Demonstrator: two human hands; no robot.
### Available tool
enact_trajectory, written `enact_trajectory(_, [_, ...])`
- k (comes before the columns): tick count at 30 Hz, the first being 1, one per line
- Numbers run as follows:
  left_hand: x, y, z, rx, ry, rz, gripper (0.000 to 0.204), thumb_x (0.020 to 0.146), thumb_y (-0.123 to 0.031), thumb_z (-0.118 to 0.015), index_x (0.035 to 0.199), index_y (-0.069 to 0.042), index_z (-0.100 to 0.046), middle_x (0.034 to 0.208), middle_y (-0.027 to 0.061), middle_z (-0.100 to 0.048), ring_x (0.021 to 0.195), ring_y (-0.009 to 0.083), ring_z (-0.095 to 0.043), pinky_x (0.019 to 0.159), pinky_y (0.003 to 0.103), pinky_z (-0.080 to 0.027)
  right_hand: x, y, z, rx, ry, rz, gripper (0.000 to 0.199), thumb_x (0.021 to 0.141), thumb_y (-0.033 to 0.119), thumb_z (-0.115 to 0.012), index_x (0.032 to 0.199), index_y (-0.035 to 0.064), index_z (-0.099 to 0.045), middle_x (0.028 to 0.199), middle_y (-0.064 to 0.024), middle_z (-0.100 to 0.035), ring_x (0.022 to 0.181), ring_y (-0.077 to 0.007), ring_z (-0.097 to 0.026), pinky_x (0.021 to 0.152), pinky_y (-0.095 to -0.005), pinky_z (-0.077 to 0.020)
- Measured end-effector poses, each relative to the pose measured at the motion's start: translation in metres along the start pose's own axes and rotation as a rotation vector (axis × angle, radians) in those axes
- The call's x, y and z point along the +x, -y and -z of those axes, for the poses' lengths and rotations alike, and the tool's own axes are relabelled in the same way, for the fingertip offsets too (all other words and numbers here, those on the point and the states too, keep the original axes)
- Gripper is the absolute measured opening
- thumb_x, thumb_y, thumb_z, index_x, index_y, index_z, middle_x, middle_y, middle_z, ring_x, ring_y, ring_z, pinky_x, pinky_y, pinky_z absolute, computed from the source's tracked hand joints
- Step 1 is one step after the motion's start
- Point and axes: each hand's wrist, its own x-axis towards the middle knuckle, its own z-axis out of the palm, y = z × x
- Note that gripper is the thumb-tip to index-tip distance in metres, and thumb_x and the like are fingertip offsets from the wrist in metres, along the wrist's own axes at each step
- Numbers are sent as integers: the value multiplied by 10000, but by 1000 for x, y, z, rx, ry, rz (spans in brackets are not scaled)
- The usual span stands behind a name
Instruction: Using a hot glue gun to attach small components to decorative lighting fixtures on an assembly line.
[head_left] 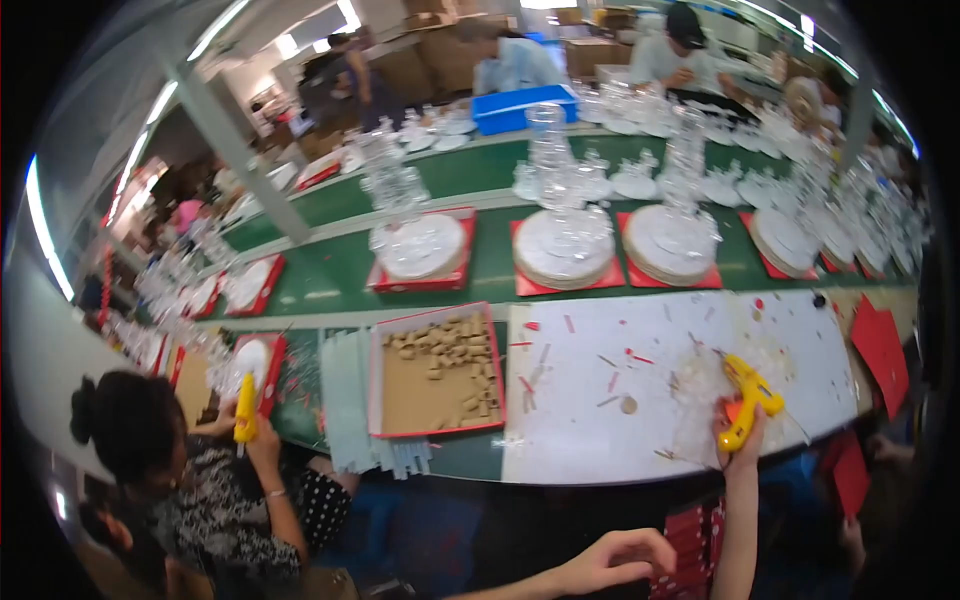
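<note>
Yellow gun: your right hand (738, 440) is wrapped round the grip of the glue gun (748, 395), nozzle pointing up-left over the white sheet (600, 420).
Handling: I'd judge it light, rigid plastic, not slippery; hold by the handle only, keep off the nozzle, likely hot.
Grip state: right fingers curled tight on the gun handle; left hand (615, 560) low at the frame edge, loosely curled, holding nothing.
Workpiece: a clear plastic piece (700, 400) seems to lie just left of the gun; blurred, so shape unclear. Probably thin and brittle.
Sheet: littered with red scraps (527, 384) and a small round cork (628, 404), all near the gun.
Tray: red-edged tray (437, 372) of cork bits sits left of the sheet, well apart from your hands.
Red cards: stack (880, 350) at the right end of the sheet, near your right hand.
Belt: green belt (340, 270) beyond the sheet carries clear tiered stands (565, 235) on red squares; tall, fragile looking, in the way of any far reach.
Neighbour: a person at your left holds another yellow gun (245, 408), well apart from you.
Blue bin: (522, 106) far side, out of reach.
</note>
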Motion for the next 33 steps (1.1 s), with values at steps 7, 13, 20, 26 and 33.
enact_trajectory(7, [-89,65,14,113,-299,222,122,930,-31,-554,1047,-3,-576,1073,74,-593,995,143,-573,876,264,-446,-45,62,5,-525,-86,-41,407,994,363,-441,1240,47,-512,1080,-128,-656,982,-271,-657,831,-417,-534])
enact_trajectory(13, [4,70,-37,394,-118,16,97,843,68,-531,911,29,-589,939,142,-633,870,190,-602,793,290,-480,-129,80,17,-1244,-333,630,176,950,147,-560,1060,23,-621,989,-28,-644,882,-87,-588,787,-226,-467])
enact_trajectory(20, [36,134,-62,482,257,179,116,847,21,-592,961,6,-609,918,113,-640,850,223,-636,763,292,-494,-240,18,228,-1143,-772,446,95,915,39,-542,920,-11,-623,787,-25,-645,747,-97,-608,693,-225,-481])
enact_trajectory(26, [-31,140,3,1044,422,371,168,844,-26,-617,1011,-21,-629,992,132,-654,946,298,-641,808,366,-525,-360,-59,415,-1349,-1226,-446,326,792,291,-641,964,20,-699,921,-161,-701,825,-247,-676,748,-370,-524])
enact_trajectory(33, [-31,131,0,1086,117,534,160,850,21,-597,1003,-8,-632,998,127,-653,900,287,-644,755,325,-517,-353,-149,368,-920,-1053,-659,376,754,328,-688,997,44,-719,957,-177,-703,941,-288,-668,857,-371,-504])
